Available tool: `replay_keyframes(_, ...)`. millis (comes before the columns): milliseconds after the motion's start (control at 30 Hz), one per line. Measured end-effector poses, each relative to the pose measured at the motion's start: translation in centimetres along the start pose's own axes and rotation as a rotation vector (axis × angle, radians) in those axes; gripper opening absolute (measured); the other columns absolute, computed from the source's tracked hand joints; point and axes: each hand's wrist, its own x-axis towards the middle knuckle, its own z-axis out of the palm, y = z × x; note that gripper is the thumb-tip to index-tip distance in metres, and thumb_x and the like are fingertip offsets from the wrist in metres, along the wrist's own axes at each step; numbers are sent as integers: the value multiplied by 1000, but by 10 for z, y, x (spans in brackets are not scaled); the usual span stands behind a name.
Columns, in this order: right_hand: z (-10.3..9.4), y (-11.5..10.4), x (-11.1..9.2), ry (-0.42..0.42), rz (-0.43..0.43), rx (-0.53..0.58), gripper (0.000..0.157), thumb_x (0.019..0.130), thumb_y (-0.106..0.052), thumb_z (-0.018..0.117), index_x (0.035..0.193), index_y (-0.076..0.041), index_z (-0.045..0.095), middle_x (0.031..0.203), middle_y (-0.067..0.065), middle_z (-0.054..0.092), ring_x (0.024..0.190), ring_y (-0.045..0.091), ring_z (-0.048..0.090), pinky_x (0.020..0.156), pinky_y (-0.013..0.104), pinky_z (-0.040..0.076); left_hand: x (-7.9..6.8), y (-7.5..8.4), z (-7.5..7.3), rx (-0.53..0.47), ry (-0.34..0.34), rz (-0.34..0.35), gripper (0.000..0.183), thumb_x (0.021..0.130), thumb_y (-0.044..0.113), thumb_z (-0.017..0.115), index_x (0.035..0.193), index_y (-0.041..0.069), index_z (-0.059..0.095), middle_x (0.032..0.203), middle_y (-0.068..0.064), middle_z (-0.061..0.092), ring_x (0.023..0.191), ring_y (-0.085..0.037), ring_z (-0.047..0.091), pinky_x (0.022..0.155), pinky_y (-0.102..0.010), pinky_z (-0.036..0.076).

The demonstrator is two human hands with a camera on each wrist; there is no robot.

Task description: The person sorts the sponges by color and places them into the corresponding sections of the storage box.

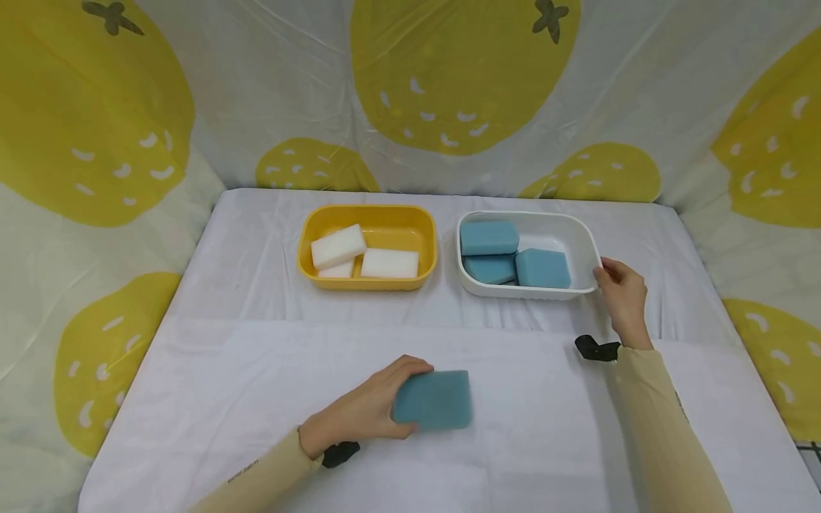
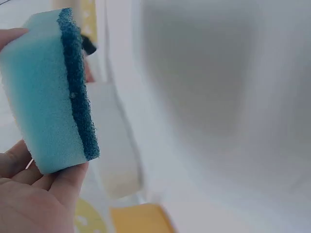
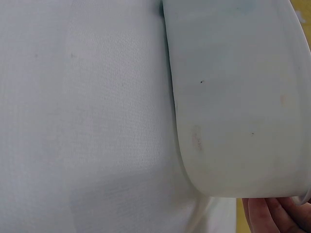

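Note:
My left hand (image 1: pixel 365 410) grips a blue sponge (image 1: pixel 437 400) over the front middle of the table, thumb on one edge and fingers on the opposite one. The left wrist view shows this sponge (image 2: pixel 41 97) has a darker, rough scouring layer on one face. At the right end of a white tub (image 1: pixel 580 251), my right hand (image 1: pixel 626 296) pinches the rim. Three blue sponges (image 1: pixel 543 268) lie inside the tub, two of them stacked at its left end. In the right wrist view the tub's wall (image 3: pixel 238 107) hides much of the right hand's fingers (image 3: pixel 262 218).
Left of the white tub stands a yellow tub (image 1: pixel 367 283) with three white sponges (image 1: pixel 389 263) in it. Both stand toward the back of a table covered in white cloth (image 1: pixel 526 456). A lemon-patterned curtain (image 1: pixel 288 85) hangs behind and at both sides.

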Motion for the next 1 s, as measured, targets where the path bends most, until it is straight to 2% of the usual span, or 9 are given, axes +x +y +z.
replay_keyframes(300, -1, -2, -1, -7, 1, 1, 45, 100, -23, 45, 137, 3, 49, 125, 22, 55, 91, 7, 50, 71, 10, 40, 62, 13, -52, 114, 123, 115, 76, 77, 12, 79, 138, 3, 35, 136, -9, 41, 118, -20, 44, 98, -33, 43)
replay_keyframes(433, -1, -3, -2, -9, 12, 5, 45, 100, -23, 45, 137, 3, 48, 124, 22, 55, 91, 8, 50, 71, 11, 40, 94, 16, -70, 159, 142, 166, 74, 79, 16, 78, 138, 1, 35, 136, -12, 41, 119, -21, 43, 98, -29, 42)
replay_keyframes(533, -1, -3, -2, -14, 27, 8, 46, 100, -24, 45, 138, 2, 48, 126, 21, 54, 92, 8, 50, 71, 10, 40, 117, 18, -81, 178, 131, 188, 72, 81, 18, 77, 137, -1, 36, 135, -14, 42, 119, -22, 42, 98, -26, 40)
replay_keyframes(767, 0, -4, -1, -14, 21, 4, 45, 101, -23, 44, 138, 3, 48, 126, 22, 54, 92, 9, 50, 72, 10, 40, 161, 25, -96, 203, 83, 146, 72, 82, 21, 75, 139, -2, 37, 139, -14, 41, 124, -20, 39, 100, -21, 34)
replay_keyframes(1000, 0, -2, -1, -17, 25, 0, 46, 101, -24, 44, 138, 3, 47, 125, 22, 54, 87, 5, 49, 68, 7, 39, 194, 25, -101, 201, 58, 91, 73, 82, 21, 75, 140, -1, 36, 139, -11, 40, 122, -18, 41, 99, -18, 33)
